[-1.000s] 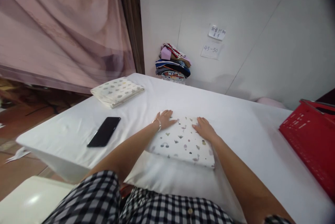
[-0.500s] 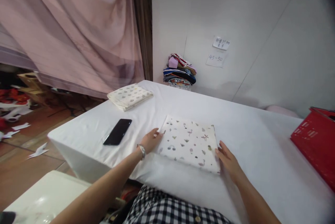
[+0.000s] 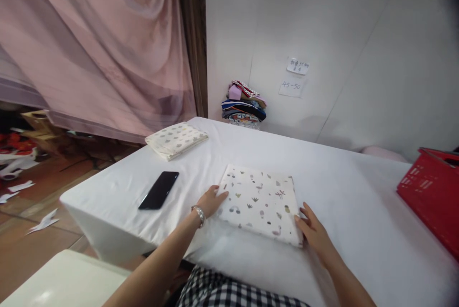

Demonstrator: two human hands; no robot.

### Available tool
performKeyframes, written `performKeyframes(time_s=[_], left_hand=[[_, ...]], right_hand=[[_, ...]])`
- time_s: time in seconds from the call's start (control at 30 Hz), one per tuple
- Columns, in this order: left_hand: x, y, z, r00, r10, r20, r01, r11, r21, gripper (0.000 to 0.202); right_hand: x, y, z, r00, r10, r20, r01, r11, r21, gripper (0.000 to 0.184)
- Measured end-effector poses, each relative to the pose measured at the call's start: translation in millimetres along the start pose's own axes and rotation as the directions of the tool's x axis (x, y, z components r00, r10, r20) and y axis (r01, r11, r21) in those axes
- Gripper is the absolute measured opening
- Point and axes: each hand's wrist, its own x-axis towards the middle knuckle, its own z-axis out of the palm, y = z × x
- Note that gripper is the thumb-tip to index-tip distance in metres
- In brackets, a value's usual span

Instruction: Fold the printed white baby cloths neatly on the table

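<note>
On a white-draped table (image 3: 340,182), folded white flamingo-print cloth (image 3: 258,203) is best steadied evenly; left grip (image 3: 210,202) and right grip (image 3: 314,230) cannot be judged.

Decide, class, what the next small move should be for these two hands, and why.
The left hand and right hand should probably nudge lightly inward to square the sides: they rest at opposite side edges of the folded, flamingo-printed white fabric rectangle, which lies flat on the table draped in white cloth.
</note>
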Motion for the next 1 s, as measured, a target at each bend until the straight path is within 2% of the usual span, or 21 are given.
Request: performKeyframes(time_s=[0.07,0.13,0.23,0.3,0.37,0.47,0.53,0.6,0.67,0.73,0.8,0.83,0.9,0.93,0.97,1.0], left_hand=[[1,0,0.2,0.999,0.005,-0.032,-0.006,0.999,-0.043,0.055],[2,-1,1.0,0.999,0.016,-0.043,-0.021,0.993,-0.115,0.054],[6,-4,3.4,1.000,0.024,-0.006,-0.025,0.967,-0.252,0.053],[9,-6,5.5,1.000,0.003,0.018,0.003,0.961,-0.277,0.052],[11,-8,7.2,0.999,-0.018,0.030,0.025,0.971,-0.237,0.053],[10,-12,7.9,0.999,-0.020,0.042,0.027,0.987,-0.157,0.054],[8,-12,5.9,0.999,-0.008,0.039,0.012,0.996,-0.086,0.054],[3,-8,1.6,1.000,0.001,0.028,-0.002,0.998,0.060,0.054],[0,1,-3.8,1.000,0.020,0.008,-0.021,0.967,0.253,0.055],[0,15,-7.3,0.995,0.095,-0.025,-0.077,0.913,0.400,0.055],[7,32,-5.5,0.965,0.261,-0.032,-0.216,0.856,0.470,0.055],[14,40,-2.1,0.931,0.366,-0.010,-0.316,0.815,0.485,0.055],[34,52,8.7,0.836,0.543,0.075,-0.502,0.703,0.504,0.056],[46,55,15.0,0.807,0.578,0.119,-0.549,0.661,0.511,0.058],[57,57,21.3,0.806,0.572,0.150,-0.557,0.649,0.519,0.062],[69,57,27.0,0.826,0.537,0.169,-0.537,0.662,0.523,0.065]], right_hand=[[4,-4,1,0.995,-0.095,-0.030,0.090,0.986,-0.140,0.075],[7,-15,3,0.975,-0.221,-0.031,0.203,0.935,-0.292,0.069],[16,-39,12,0.909,-0.411,0.071,0.395,0.794,-0.463,0.064],[29,-54,21,0.866,-0.471,0.170,0.480,0.684,-0.549,0.063],[48,-63,28,0.862,-0.445,0.242,0.485,0.589,-0.646,0.062],[76,-62,35,0.918,-0.290,0.271,0.388,0.513,-0.766,0.063],[90,-55,36,0.936,-0.227,0.270,0.349,0.498,-0.794,0.064],[97,-48,36,0.935,-0.228,0.271,0.351,0.492,-0.797,0.065],[99,-43,36,0.930,-0.238,0.280,0.363,0.485,-0.795,0.067],[99,-42,36,0.928,-0.234,0.289,0.369,0.486,-0.792,0.068],[98,-42,36,0.929,-0.231,0.288,0.367,0.493,-0.789,0.069],[98,-42,36,0.931,-0.230,0.284,0.363,0.497,-0.788,0.069],[99,-42,36,0.932,-0.230,0.280,0.360,0.503,-0.786,0.069],[99,-42,36,0.932,-0.232,0.279,0.360,0.505,-0.784,0.069],[99,-41,36,0.931,-0.235,0.278,0.362,0.507,-0.782,0.069],[100,-41,36,0.930,-0.241,0.278,0.365,0.510,-0.779,0.069]])
